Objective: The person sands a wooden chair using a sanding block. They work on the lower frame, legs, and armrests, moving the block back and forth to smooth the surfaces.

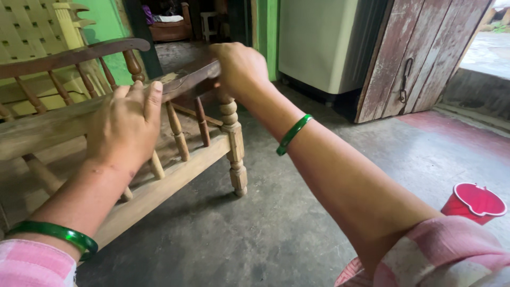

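A worn wooden bench with turned spindles and a turned front leg stands on the concrete floor at the left. My left hand lies over its armrest rail, fingers curled over the top edge. My right hand is closed around the front end of the same rail, above the turned leg post. Both wrists wear green bangles, and both sleeves are pink and white check.
A small red bucket sits on the floor at the right, by my right elbow. A weathered wooden door stands open beside a pale appliance. A cream lattice chair is behind the bench.
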